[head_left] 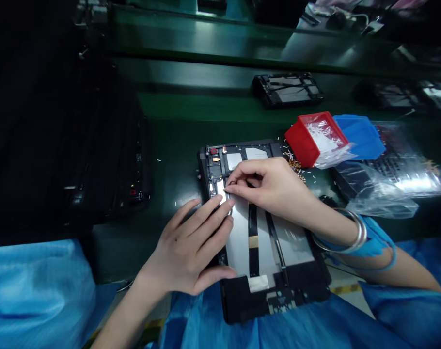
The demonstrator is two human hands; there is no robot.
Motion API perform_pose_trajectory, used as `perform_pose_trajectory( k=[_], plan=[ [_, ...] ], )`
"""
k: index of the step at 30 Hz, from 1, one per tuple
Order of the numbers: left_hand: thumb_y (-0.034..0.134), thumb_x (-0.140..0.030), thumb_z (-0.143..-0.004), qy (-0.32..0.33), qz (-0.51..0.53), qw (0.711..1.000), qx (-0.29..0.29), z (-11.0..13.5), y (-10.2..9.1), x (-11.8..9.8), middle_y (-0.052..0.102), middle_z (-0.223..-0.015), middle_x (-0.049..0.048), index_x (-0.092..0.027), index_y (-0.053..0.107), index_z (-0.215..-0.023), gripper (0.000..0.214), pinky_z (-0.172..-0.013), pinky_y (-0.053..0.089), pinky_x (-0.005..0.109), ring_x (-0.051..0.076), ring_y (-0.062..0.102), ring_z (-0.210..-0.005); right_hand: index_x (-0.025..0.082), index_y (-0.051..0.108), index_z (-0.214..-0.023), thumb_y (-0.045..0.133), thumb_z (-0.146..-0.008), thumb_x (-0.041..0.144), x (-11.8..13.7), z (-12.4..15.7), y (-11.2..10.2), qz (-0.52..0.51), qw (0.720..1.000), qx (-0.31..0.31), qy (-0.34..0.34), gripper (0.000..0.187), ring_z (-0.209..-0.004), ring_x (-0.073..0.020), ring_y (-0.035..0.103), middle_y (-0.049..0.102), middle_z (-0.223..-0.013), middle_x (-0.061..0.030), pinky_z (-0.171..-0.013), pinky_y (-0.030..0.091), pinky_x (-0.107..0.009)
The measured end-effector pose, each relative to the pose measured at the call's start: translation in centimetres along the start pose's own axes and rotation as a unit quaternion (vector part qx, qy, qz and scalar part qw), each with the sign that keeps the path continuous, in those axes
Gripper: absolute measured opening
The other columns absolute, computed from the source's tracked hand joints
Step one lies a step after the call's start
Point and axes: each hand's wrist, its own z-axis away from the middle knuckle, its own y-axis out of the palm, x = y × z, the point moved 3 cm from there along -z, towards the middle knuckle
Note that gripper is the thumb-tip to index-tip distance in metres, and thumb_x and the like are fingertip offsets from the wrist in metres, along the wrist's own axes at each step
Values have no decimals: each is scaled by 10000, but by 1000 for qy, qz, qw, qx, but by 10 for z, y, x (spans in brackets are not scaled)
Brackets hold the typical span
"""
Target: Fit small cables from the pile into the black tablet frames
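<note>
An opened tablet point(238, 242) lies in front of me, its near end jutting past the bench edge. Grey metal plate, black ribbon cables point(254, 247) and small parts along its upper left side are exposed. My left hand point(195, 245) rests on the tablet's left edge with fingers stretched out, holding nothing. Over the upper left part of the tablet, my right hand point(271, 186) has thumb and index finger pinched together, close to the left fingertips. Whatever may be between them is too small to make out.
A red bin point(304, 140) with small white pieces, a blue bin point(362, 138) and a plastic bag point(384, 194) stand right. Loose gold-coloured parts point(295, 165) lie beside them. Dark tablet housings point(107, 145) stack up left. Another opened device point(289, 89) sits farther back.
</note>
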Motion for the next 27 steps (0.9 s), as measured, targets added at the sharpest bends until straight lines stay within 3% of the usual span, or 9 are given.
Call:
perform_pose_trajectory(
  k=[8,17,21,23,25,27],
  plan=[
    [355,-479,-962,-4,-4,1000,-3,-1,0,-1,625,-1246,165,-77,596,-1155,507,-1014,360,429,299,504,-1260,148,662,-707,647,-767,210,-5,-3,-1,-68,998,-10,8,87,-500,-76,479,562,-540,39,-525,327,-240],
    [358,-438,-965,4,-5,1000,4,-5,-1,-1,633,-1228,184,-55,592,-1149,485,-1003,367,454,314,505,-1242,160,664,-696,653,-752,173,-4,-4,2,5,999,-32,-14,58,-553,-80,504,568,-564,41,-528,300,-232],
    [423,-381,-945,-8,24,1000,-6,-6,-5,2,640,-1215,168,-71,565,-1201,426,-987,393,459,317,518,-1217,193,671,-874,645,-782,197,1,3,-8,51,996,-70,-34,96,-547,-90,503,559,-573,56,-537,326,-238],
    [456,-325,-926,-64,74,993,-62,1,-7,2,611,-1261,142,-118,518,-1282,416,-976,420,466,316,504,-1232,216,654,-997,642,-808,238,0,16,-22,77,987,-133,-44,191,-529,-98,490,564,-592,55,-540,355,-250],
    [483,-242,-906,-182,104,967,-143,14,-6,0,557,-1324,100,-204,464,-1349,445,-973,441,465,300,483,-1254,232,650,-1041,626,-838,286,-6,37,-37,106,973,-203,-37,211,-509,-105,470,570,-606,41,-536,377,-264],
    [494,-204,-902,-312,93,928,-182,30,0,-9,520,-1342,70,-264,466,-1350,453,-969,457,440,271,487,-1246,239,664,-1046,603,-862,333,-20,63,-46,132,958,-254,-3,216,-474,-110,436,548,-575,34,-517,380,-274]
  ],
)
